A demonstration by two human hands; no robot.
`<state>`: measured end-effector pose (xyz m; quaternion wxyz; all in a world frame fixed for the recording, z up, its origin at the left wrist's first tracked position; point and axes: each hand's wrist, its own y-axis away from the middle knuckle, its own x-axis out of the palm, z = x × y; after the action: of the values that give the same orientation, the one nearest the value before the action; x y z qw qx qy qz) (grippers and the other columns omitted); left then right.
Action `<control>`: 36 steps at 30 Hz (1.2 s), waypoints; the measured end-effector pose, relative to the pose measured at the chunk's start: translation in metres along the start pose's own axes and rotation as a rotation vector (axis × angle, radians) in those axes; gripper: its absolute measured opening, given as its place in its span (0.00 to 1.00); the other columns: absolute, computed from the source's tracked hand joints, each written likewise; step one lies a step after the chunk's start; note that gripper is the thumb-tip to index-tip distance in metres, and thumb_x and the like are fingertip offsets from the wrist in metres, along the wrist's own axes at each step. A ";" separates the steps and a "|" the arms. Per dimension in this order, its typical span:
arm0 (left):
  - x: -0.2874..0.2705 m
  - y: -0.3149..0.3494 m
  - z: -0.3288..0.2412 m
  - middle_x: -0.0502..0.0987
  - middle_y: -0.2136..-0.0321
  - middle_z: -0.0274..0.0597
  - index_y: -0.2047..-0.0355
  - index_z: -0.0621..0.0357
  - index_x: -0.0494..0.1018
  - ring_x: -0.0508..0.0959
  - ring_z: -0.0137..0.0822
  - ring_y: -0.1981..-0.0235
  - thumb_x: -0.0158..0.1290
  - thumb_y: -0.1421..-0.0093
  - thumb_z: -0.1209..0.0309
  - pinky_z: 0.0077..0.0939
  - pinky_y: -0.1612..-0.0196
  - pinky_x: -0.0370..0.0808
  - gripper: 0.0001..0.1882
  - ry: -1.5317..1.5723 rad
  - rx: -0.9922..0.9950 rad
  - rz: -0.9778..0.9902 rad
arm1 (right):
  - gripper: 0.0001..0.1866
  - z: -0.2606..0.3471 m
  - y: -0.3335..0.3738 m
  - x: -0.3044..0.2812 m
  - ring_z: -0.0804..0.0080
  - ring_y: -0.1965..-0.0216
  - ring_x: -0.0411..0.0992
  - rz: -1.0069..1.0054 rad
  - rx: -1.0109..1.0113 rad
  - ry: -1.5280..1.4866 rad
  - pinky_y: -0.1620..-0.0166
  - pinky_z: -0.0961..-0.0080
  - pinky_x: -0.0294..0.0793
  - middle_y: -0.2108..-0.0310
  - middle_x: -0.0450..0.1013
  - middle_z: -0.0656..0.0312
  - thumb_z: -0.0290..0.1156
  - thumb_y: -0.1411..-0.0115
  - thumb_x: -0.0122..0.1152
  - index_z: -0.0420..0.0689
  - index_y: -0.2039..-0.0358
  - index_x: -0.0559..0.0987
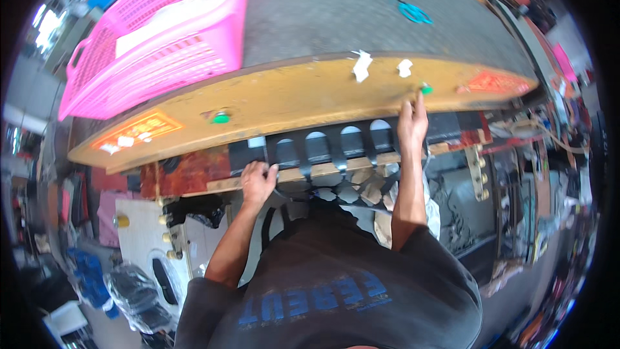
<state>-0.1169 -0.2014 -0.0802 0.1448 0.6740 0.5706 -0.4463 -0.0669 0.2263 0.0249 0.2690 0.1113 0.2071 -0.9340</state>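
My left hand [258,182] is at the front edge of the bench, fingers curled around the left edge of a black sheet [334,156] with a row of rounded cut-outs; how much it grips is partly hidden. The sheet runs under the yellow-brown beam [303,92] and hangs over the wooden front strip [223,184]. My right hand [413,123] reaches up the beam, fingers stretched out, the tips beside or touching the right green button [425,89]. A second green button [221,118] sits further left on the beam.
A pink plastic basket [223,45] stands on the grey top [323,10] at the left, with white material inside. Turquoise-handled scissors [414,13] lie toward the right. White scraps [362,66] stick to the beam. Bags and a pale panel [139,226] stand below left.
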 end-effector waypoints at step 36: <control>-0.034 0.145 -0.061 0.77 0.44 0.46 0.48 0.55 0.81 0.73 0.52 0.38 0.65 0.44 0.66 0.53 0.33 0.70 0.22 -0.036 0.270 0.115 | 0.44 0.064 0.278 0.134 0.25 0.30 0.54 0.741 -0.424 0.512 0.29 0.42 0.59 0.29 0.53 0.26 0.44 0.54 0.80 0.49 0.34 0.78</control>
<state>0.0411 -0.2249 -0.0655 0.0884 0.7106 0.4633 -0.5221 -0.0319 -0.0771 -0.0522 0.5399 0.3461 0.3984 -0.6558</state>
